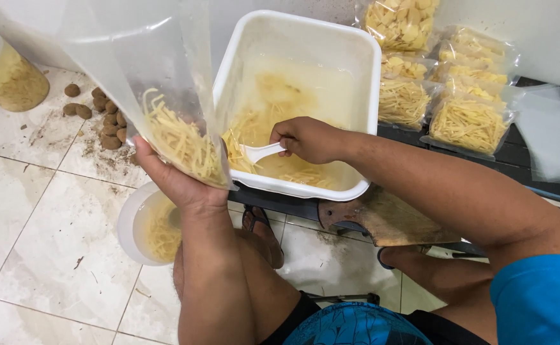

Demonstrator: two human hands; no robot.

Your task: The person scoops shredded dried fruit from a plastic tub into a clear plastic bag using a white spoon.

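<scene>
While dipping the white spoon (259, 152), pinched in right hand (305, 139), into the tub (369, 115), holding the half-filled bag (171, 121), fingers of left hand (174, 182) closed underneath; next, probably needing careful lifting into its mouth.

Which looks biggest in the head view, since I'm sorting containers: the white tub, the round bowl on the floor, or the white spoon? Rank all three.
1. white tub, clearly the largest.
2. round bowl, smaller, though partly hidden behind the left hand.
3. white spoon, smallest; its handle is hidden inside the right hand.
</scene>
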